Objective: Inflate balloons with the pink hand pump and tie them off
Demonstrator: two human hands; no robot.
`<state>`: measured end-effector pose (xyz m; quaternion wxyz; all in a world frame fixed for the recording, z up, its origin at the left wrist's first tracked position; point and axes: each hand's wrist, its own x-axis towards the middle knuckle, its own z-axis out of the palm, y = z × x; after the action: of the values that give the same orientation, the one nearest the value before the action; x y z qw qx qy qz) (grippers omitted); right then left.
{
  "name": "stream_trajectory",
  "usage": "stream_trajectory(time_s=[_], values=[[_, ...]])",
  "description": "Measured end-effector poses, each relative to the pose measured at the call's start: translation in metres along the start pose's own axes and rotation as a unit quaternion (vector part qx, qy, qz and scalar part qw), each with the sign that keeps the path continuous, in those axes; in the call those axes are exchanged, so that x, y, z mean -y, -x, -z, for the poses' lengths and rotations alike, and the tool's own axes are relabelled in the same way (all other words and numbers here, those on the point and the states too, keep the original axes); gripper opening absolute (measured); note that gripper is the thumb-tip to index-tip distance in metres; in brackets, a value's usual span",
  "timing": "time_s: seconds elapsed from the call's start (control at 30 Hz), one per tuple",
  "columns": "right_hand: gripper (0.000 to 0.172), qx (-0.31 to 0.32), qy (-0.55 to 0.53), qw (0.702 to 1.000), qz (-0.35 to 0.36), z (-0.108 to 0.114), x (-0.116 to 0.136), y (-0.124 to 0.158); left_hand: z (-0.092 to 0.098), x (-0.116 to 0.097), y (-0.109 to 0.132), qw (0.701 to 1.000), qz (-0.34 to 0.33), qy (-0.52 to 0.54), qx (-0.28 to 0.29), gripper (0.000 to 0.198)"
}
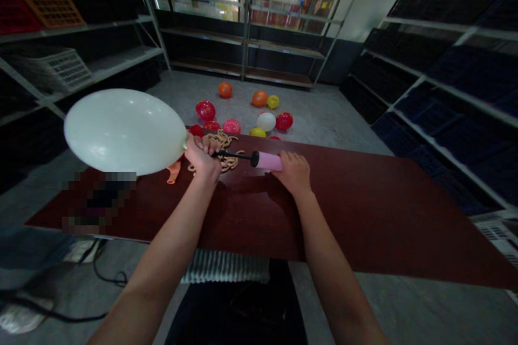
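A large, inflated pale white balloon extends leftward from my left hand. The fingers of that hand are closed around the balloon's neck and the black end of a balloon pump. My right hand grips the pump's pink barrel at its right end. A thin black rod shows between the barrel and my left hand. Behind my left hand, tan uninflated balloons lie in a tangled heap on the table. An orange uninflated balloon lies under the white one. My left fingers partly hide the balloon's mouth.
The dark red table spans the area before me. Inflated balloons in several colours, including an orange balloon, lie on the floor beyond it. Metal shelving lines the back and sides. A cable lies on the floor at lower left.
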<state>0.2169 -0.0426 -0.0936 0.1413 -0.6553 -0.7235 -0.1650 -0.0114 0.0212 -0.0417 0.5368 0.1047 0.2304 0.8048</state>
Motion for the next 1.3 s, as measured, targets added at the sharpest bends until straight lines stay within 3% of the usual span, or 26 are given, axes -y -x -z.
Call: stream_trajectory(time_s=[0.13,0.33,0.63,1.03,1.3], values=[[0.024,0.028,-0.023,0.999,0.025,0.007,0.023,-0.001,-0.002,0.011,0.013,0.999,0.013,-0.025,0.044,0.060],[0.027,0.047,-0.037,0.998,0.032,0.009,0.043,0.000,0.001,0.021,0.019,0.997,0.048,-0.041,0.035,0.058],[0.026,-0.011,-0.056,0.997,0.051,0.006,0.034,-0.007,-0.001,0.008,0.012,0.998,0.045,-0.033,0.040,0.059],[0.028,-0.011,-0.008,1.000,0.008,0.006,-0.008,-0.002,-0.005,-0.008,0.006,1.000,0.020,0.001,0.020,0.053],[0.026,0.027,-0.036,0.998,0.042,0.008,0.016,0.000,0.000,0.012,0.013,0.999,0.030,-0.006,0.020,0.052]])
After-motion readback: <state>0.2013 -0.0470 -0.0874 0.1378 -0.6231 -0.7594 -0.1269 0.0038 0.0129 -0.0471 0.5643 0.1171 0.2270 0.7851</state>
